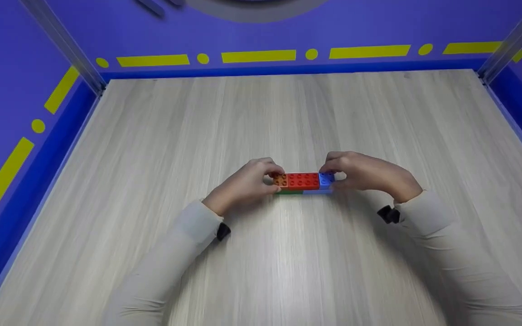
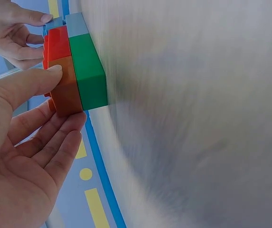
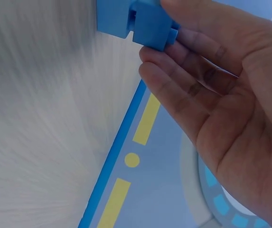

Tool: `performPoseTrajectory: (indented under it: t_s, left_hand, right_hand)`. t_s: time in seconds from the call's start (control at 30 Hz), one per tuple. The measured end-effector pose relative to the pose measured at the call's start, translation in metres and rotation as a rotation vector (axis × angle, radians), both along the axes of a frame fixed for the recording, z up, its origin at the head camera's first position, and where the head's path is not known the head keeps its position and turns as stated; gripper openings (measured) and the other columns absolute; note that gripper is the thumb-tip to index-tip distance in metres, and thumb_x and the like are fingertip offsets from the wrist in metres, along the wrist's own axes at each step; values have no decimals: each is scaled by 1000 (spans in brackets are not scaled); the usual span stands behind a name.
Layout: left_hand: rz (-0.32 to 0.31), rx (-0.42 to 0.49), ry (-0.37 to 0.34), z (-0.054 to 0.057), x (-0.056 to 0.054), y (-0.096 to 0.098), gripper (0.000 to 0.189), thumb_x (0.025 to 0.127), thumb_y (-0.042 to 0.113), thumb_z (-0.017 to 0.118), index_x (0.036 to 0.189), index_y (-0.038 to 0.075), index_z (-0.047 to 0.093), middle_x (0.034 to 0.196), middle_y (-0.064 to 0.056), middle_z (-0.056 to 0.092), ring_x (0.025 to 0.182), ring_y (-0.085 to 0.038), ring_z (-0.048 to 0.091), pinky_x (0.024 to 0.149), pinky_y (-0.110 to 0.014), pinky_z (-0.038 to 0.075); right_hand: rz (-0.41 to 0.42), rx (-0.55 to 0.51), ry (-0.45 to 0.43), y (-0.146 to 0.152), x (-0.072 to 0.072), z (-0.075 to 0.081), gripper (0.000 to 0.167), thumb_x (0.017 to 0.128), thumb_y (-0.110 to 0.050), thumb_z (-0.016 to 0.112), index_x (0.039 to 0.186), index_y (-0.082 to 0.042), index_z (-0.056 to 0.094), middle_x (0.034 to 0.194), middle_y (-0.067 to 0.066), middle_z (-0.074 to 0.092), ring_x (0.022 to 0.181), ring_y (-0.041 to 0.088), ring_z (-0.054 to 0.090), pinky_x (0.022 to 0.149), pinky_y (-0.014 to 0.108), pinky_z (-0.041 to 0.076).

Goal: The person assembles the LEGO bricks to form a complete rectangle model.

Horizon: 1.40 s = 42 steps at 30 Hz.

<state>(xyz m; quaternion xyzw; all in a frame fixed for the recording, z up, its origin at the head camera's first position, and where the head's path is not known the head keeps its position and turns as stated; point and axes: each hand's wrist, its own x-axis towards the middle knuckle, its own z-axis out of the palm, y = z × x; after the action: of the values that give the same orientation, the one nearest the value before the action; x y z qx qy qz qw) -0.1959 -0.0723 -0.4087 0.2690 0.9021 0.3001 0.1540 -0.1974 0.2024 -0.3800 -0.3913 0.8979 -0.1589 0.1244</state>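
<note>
A two-layer row of toy building bricks lies on the table. Its upper layer runs from an orange brick (image 1: 281, 180) through a red brick (image 1: 304, 181) to a small blue brick (image 1: 326, 180). Beneath are a green brick (image 2: 90, 71) and a lower blue brick (image 3: 113, 17). My left hand (image 1: 253, 182) pinches the orange brick at the left end, thumb on the near side. At the other end my right hand (image 1: 361, 170) pinches the small blue brick between thumb and fingers. A narrow gap shows between the two blue bricks in the right wrist view.
The wood-grain table (image 1: 261, 253) spreads around the bricks. Blue panels (image 1: 261, 36) with yellow dashes and dots stand along its back and sides, with metal posts (image 1: 73, 45) at the corners. Dark bands (image 1: 390, 214) sit at both wrists.
</note>
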Motion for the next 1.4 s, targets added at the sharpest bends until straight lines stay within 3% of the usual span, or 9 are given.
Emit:
performPoseTrajectory:
  t_s: [0.73,0.9,1.4]
  left_hand:
    - [-21,50,12,-3,-3,-2,32,84,12,73,116,7,69,109,-4,65,99,-17,57,88,-33,47]
    - [-26,56,19,-3,-3,-2,33,84,11,73,116,7,69,109,-5,65,99,-17,58,89,-33,47]
    - [19,21,-13,1,0,2,35,83,12,74,117,9,69,110,-3,65,100,-16,57,91,-32,47]
  right_hand:
    - [16,24,72,-4,1,1,28,76,-1,77,103,0,72,90,6,61,83,18,62,74,34,54]
    - [4,26,52,-4,1,-1,29,76,-2,77,105,0,72,91,6,61,84,18,61,75,35,54]
    - [-36,29,61,-8,4,-3,25,75,-2,77,100,0,73,85,5,60,74,16,54,69,32,50]
